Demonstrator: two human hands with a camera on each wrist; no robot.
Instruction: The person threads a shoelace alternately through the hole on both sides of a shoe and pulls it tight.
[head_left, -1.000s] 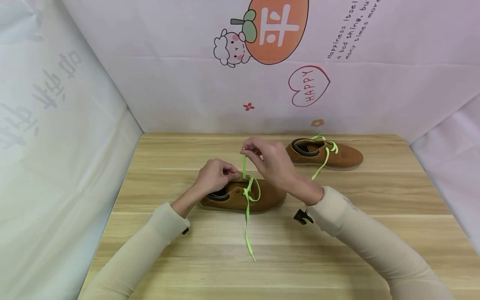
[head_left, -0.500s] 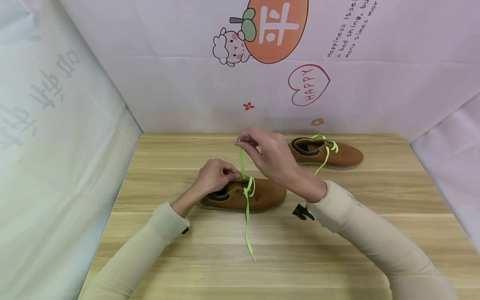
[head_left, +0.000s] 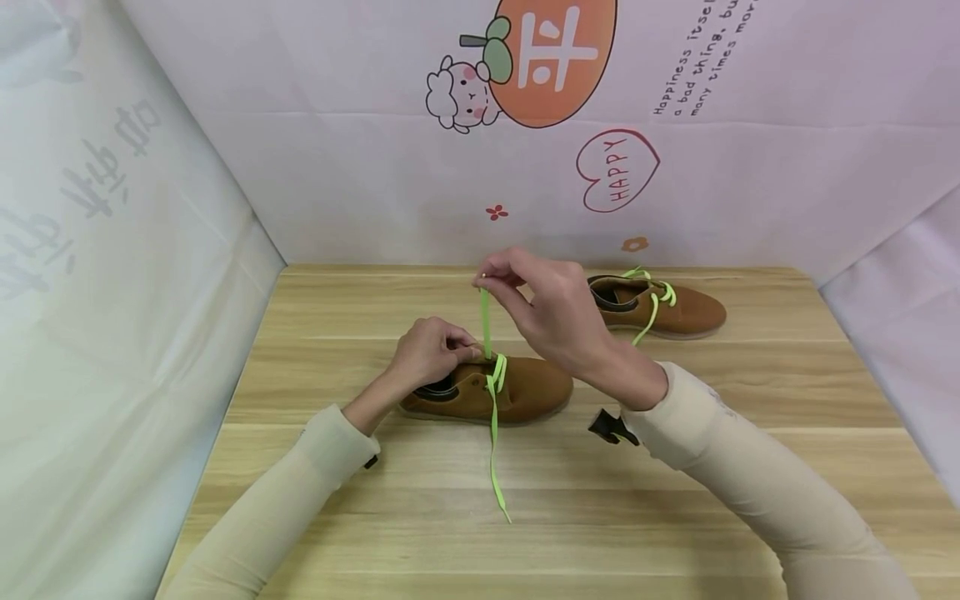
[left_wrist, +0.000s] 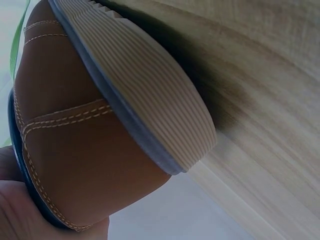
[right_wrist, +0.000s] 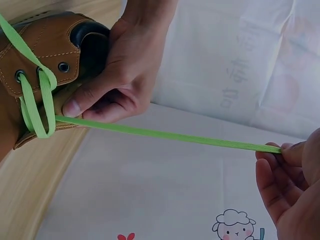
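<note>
A brown leather shoe (head_left: 536, 392) lies on the wooden table, toe to the right. My left hand (head_left: 431, 354) grips its far eyelet flap; in the right wrist view the thumb and fingers of that hand (right_wrist: 107, 92) pinch the flap edge. My right hand (head_left: 558, 312) pinches the end of a bright green shoelace (right_wrist: 165, 136), drawn taut up from the flap. The shoelace's other end (head_left: 495, 454) hangs over the shoe's near side onto the table. In the left wrist view, the shoe's heel (left_wrist: 85, 165) and ridged sole show, with part of my left hand (left_wrist: 25, 212).
A second brown shoe (head_left: 693, 312) with green laces stands at the back right, partly behind my right hand. The wooden table (head_left: 420, 533) meets a printed white cloth backdrop (head_left: 360, 167) behind. More white cloth (head_left: 112, 333) hangs on the left.
My right hand has risen with the pinched shoelace, then shifted slightly right. The loose lace loop on the shoe has shrunk and tightened. My left hand stays in place.
</note>
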